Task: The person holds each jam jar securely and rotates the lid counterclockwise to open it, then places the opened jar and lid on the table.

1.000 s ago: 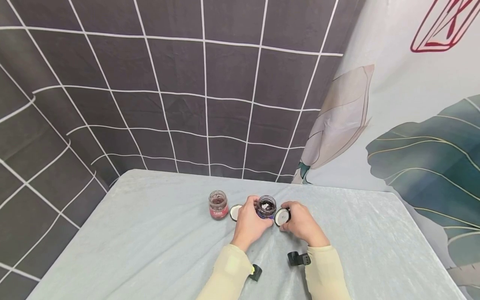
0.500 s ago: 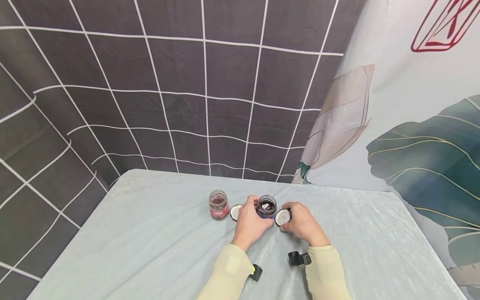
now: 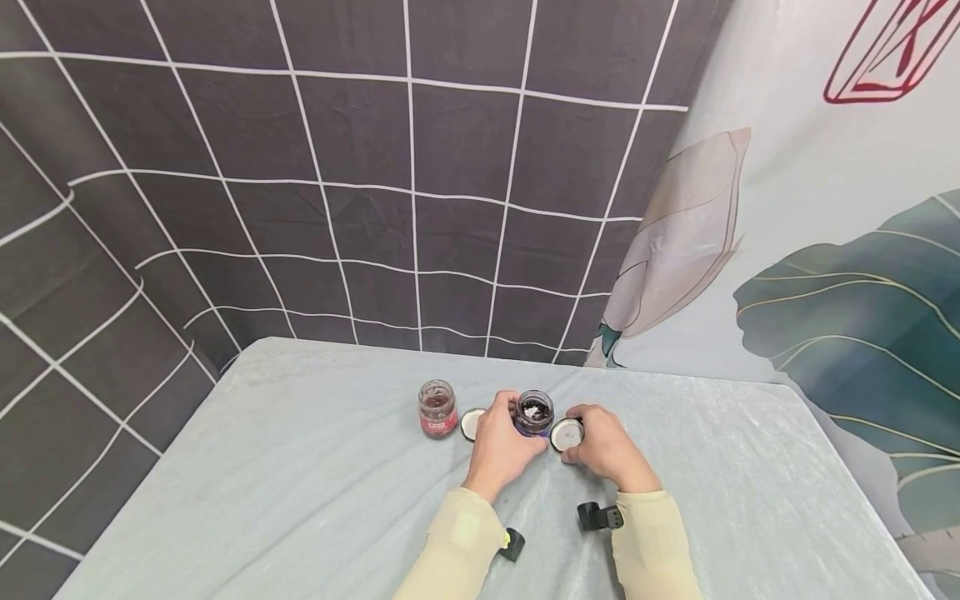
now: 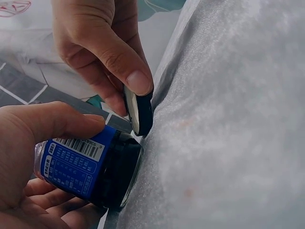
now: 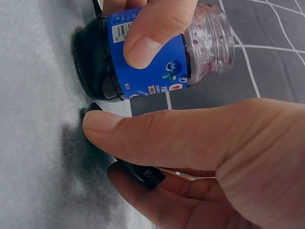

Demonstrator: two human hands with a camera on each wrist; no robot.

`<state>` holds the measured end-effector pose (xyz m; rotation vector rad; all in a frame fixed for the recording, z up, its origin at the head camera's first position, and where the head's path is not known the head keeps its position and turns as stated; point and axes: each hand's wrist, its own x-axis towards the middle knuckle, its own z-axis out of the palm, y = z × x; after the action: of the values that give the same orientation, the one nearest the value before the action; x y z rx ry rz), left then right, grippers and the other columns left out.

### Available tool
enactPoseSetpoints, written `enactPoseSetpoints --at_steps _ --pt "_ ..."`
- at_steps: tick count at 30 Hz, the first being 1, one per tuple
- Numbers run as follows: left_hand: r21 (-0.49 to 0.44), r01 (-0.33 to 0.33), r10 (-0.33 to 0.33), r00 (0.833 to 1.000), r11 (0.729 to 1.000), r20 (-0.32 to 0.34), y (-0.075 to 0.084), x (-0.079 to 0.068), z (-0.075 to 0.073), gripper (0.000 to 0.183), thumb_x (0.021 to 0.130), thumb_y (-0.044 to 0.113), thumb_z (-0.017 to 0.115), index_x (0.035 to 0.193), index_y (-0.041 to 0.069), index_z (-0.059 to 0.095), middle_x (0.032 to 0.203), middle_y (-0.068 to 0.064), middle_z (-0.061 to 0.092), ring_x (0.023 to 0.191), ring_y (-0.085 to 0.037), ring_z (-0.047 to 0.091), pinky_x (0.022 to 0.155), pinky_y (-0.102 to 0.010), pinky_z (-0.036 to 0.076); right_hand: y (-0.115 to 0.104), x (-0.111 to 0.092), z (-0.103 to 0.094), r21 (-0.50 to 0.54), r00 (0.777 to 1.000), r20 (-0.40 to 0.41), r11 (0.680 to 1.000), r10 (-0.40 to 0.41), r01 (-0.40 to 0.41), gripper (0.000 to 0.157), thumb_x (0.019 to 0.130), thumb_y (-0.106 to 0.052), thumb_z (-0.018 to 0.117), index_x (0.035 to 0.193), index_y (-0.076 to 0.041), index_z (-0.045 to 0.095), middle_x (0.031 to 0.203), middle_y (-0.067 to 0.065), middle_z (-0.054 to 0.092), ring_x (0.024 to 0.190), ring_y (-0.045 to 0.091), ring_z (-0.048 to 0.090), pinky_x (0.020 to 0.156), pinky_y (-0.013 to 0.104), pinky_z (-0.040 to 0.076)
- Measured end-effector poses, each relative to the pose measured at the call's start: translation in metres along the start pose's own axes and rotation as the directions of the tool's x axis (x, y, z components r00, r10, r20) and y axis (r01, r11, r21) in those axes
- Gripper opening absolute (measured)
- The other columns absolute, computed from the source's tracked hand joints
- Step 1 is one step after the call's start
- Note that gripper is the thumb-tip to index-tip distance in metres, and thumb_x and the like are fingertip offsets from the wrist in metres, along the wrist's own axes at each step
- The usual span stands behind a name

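Note:
A glass jar of dark blueberry jam (image 3: 534, 410) stands open-topped on the cloth, with a blue label (image 5: 147, 71) that shows printed blueberries and a barcode. My left hand (image 3: 501, 442) grips it round the side, thumb against the label. Just right of the jar, my right hand (image 3: 604, 447) pinches a dark lid (image 3: 567, 434) by its rim between thumb and fingers, the pale inside facing up towards the head camera. The lid is tilted and apart from the jar. In the left wrist view the lid (image 4: 138, 114) is close to the cloth; whether it touches is unclear.
A second open jar with a red label (image 3: 437, 410) stands to the left. Between it and my left hand lies another lid (image 3: 472, 424), partly covered by that hand. A pale cloth (image 3: 315, 467) covers the table, which reaches back to a dark gridded curtain (image 3: 360, 208).

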<state>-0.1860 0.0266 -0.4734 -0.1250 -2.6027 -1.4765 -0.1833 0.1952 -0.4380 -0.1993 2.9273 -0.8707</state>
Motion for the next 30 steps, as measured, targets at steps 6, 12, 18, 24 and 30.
enactPoseSetpoints --at_steps 6,12,18,24,30 --pt "0.0 0.001 -0.001 1.0 1.0 0.0 0.0004 0.0001 -0.0006 0.061 0.063 0.015 0.089 0.115 0.011 0.058 0.101 -0.003 0.071 0.097 -0.019 0.066 0.088 -0.037 0.052 0.0001 0.0 0.0002 -0.004 1.0 0.009 1.0 0.006 -0.006 0.057 0.063 0.0 0.089 0.113 0.012 0.065 0.105 0.021 0.068 0.094 0.032 0.064 0.085 0.05 0.052" --pt "0.005 -0.015 0.015 1.0 1.0 -0.009 -0.0001 0.0003 -0.0001 0.061 0.062 0.014 0.09 0.114 0.011 0.059 0.099 -0.003 0.07 0.095 -0.019 0.066 0.087 -0.036 0.052 0.0007 0.0 0.0004 -0.005 1.0 0.014 1.0 0.017 -0.017 0.057 0.064 0.0 0.088 0.113 0.012 0.064 0.105 0.021 0.068 0.092 0.03 0.064 0.084 0.05 0.052" --pt "0.003 -0.016 0.016 1.0 1.0 -0.008 0.0002 0.0003 0.0 0.06 0.062 0.013 0.09 0.114 0.011 0.059 0.1 -0.003 0.07 0.095 -0.019 0.066 0.088 -0.037 0.052 0.002 -0.0001 0.0009 -0.009 1.0 0.008 1.0 0.021 -0.021 0.055 0.063 -0.002 0.089 0.112 0.01 0.066 0.104 0.019 0.069 0.091 0.029 0.063 0.084 0.049 0.052" --pt "0.006 -0.002 0.002 1.0 1.0 0.002 0.0002 0.0002 -0.0003 0.06 0.063 0.014 0.089 0.115 0.011 0.058 0.101 -0.003 0.071 0.096 -0.019 0.066 0.088 -0.037 0.052 0.0025 0.0003 0.0014 -0.019 1.0 0.01 0.999 0.027 -0.027 0.055 0.064 -0.003 0.089 0.113 0.009 0.066 0.106 0.019 0.069 0.093 0.03 0.064 0.085 0.05 0.052" --pt "0.009 0.005 -0.005 1.0 1.0 0.004 -0.0003 -0.0001 -0.0006 0.06 0.064 0.015 0.088 0.116 0.011 0.058 0.102 -0.003 0.07 0.097 -0.019 0.066 0.088 -0.037 0.052 0.0033 0.0001 0.0024 -0.013 1.0 0.008 1.0 0.026 -0.026 0.054 0.064 -0.002 0.089 0.112 0.009 0.066 0.105 0.019 0.069 0.093 0.029 0.064 0.086 0.05 0.052"
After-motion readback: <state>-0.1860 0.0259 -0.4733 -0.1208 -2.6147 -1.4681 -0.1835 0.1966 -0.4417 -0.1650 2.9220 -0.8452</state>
